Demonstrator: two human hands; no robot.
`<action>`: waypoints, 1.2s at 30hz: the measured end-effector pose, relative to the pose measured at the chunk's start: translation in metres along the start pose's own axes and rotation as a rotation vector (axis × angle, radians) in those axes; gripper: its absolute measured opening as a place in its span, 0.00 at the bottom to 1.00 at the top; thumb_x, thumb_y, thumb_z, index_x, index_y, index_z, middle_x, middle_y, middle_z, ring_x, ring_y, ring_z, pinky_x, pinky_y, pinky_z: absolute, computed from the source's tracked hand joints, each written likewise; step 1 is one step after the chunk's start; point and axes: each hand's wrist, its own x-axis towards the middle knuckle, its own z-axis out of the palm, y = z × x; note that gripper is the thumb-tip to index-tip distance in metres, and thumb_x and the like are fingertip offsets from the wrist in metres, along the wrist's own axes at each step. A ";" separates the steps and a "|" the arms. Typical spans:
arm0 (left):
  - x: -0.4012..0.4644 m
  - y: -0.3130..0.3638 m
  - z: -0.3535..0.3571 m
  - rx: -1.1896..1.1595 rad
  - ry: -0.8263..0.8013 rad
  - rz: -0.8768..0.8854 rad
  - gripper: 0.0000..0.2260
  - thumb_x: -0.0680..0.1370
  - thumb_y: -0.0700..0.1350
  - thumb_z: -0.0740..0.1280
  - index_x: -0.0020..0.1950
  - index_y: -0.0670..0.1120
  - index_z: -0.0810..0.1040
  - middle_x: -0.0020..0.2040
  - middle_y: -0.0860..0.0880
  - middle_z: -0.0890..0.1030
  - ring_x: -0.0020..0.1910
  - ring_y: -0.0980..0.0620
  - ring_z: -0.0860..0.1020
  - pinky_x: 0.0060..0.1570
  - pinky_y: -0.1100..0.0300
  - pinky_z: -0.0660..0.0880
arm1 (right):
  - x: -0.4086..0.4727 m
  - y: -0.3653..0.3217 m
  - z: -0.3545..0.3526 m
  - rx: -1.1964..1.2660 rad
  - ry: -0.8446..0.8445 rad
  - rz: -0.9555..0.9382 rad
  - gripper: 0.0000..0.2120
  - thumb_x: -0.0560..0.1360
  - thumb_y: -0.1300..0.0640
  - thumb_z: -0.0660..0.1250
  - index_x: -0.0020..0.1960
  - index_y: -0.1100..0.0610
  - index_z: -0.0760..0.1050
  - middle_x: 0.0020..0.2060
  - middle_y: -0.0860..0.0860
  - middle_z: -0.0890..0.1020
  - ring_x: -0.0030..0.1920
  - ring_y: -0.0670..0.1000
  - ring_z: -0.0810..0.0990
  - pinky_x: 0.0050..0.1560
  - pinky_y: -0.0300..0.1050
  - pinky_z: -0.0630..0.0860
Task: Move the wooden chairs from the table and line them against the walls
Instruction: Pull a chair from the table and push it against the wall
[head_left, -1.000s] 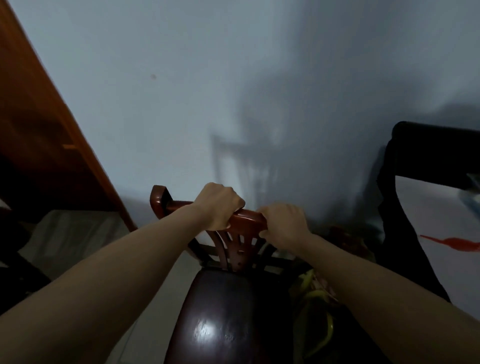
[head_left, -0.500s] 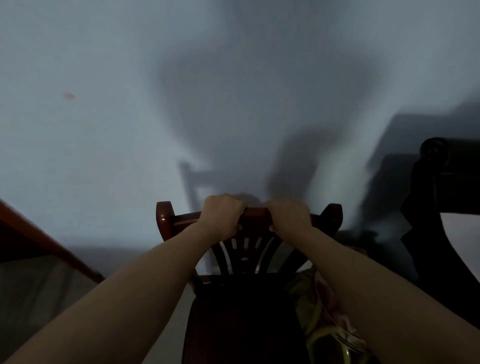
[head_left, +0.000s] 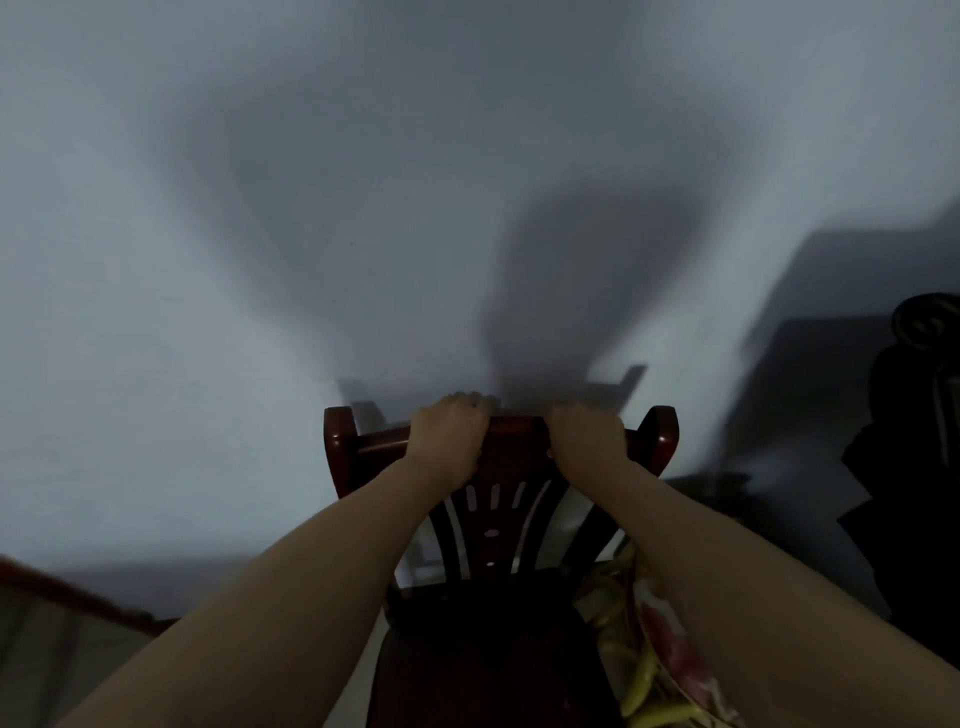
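While the wall (head_left: 156, 260) looms just beyond them, the chair (head_left: 511, 499) top rail is clasped by the left hand (head_left: 451, 441) and right hand (head_left: 589, 441), both closed.

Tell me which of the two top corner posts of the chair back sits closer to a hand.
The right corner post: the right hand grips almost beside it, while the left hand leaves bare rail before the left corner post.

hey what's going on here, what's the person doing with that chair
A person is gripping the top rail of a dark wooden chair, with the left hand and the right hand side by side on it. The chair's back faces a plain pale wall close ahead, so it looks as if it is being set against that wall. Dark furniture stands to the right, and a floral fabric lies beside the seat.
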 end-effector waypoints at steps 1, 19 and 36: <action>0.003 0.001 0.001 -0.005 -0.004 -0.006 0.25 0.76 0.40 0.66 0.72 0.45 0.64 0.66 0.45 0.73 0.63 0.45 0.73 0.49 0.53 0.74 | 0.002 0.002 0.003 0.016 0.003 0.010 0.10 0.76 0.63 0.62 0.57 0.58 0.76 0.54 0.55 0.81 0.53 0.55 0.81 0.41 0.44 0.69; -0.035 0.003 0.000 -0.026 -0.088 -0.142 0.34 0.75 0.41 0.67 0.77 0.47 0.54 0.75 0.43 0.62 0.72 0.42 0.64 0.66 0.47 0.67 | -0.040 -0.004 0.012 0.177 -0.130 -0.102 0.42 0.76 0.53 0.65 0.78 0.55 0.40 0.77 0.61 0.44 0.77 0.61 0.45 0.76 0.59 0.48; -0.219 0.021 -0.049 -0.024 -0.113 -0.394 0.36 0.76 0.48 0.68 0.78 0.50 0.51 0.77 0.48 0.60 0.76 0.45 0.59 0.70 0.45 0.61 | -0.140 -0.065 -0.048 0.245 -0.121 -0.380 0.33 0.74 0.53 0.68 0.73 0.57 0.56 0.70 0.60 0.62 0.70 0.60 0.62 0.67 0.55 0.64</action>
